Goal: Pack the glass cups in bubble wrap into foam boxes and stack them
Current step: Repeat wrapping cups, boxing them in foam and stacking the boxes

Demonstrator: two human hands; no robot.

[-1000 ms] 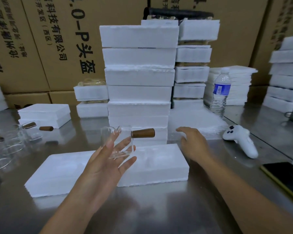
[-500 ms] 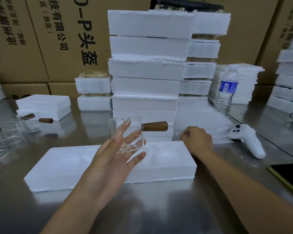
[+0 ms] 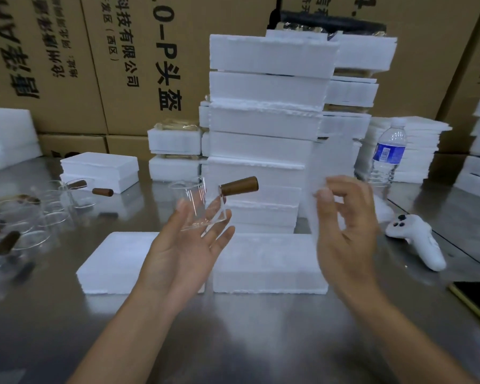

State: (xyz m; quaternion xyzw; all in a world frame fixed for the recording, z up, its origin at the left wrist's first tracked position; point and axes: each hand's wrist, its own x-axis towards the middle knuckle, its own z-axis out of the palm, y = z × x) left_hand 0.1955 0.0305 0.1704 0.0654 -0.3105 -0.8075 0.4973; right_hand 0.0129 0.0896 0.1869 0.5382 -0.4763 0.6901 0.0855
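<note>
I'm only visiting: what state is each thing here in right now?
glass cup, unwrapped, tilted, held up by the left hand.
wrap sheet, held up, pinched by the right hand.
foam box, flat on the table, unstacked.
foam stack, piled high behind it.
other cups, unwrapped, on the table.
water bottle, upright, capped.

R hand [image 3: 344, 236] has lifted wrap sheet [image 3: 333, 162] up beside cup [image 3: 198, 206]
</note>
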